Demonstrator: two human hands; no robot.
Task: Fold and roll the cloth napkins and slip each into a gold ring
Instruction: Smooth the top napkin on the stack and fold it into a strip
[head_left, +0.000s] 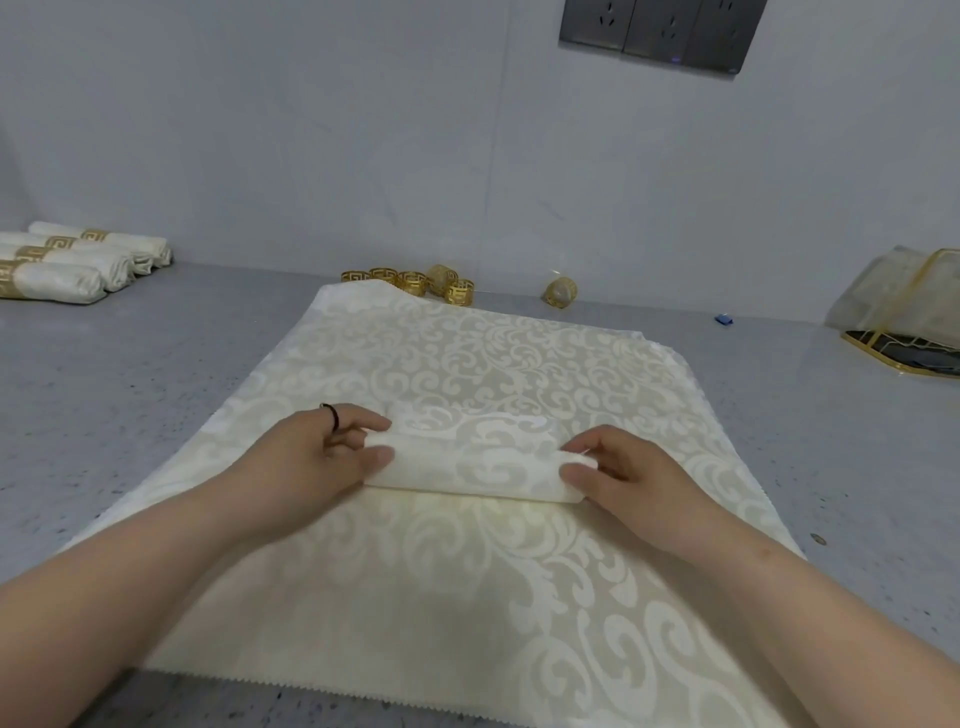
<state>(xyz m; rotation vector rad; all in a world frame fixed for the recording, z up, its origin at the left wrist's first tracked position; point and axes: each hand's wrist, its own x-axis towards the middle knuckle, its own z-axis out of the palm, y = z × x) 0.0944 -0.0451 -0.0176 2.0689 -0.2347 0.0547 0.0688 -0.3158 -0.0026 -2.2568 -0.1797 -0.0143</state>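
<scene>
Head view: napkin roll (475, 460) lies left-right; both hands' fingers (376, 423) grasp its ends.

A cream damask napkin (447, 364) lay spread on a grey worktop (130, 364). At its centre, the left hand (322, 447) and right hand (623, 473) gripped the ends of a rolled napkin (478, 462). Gold rings (410, 283) sat at twelve o'clock, finished rolls (67, 260) at ten o'clock.

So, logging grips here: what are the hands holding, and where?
The rolled cream damask napkin: left hand pinches its left end, right hand its right end.
</scene>
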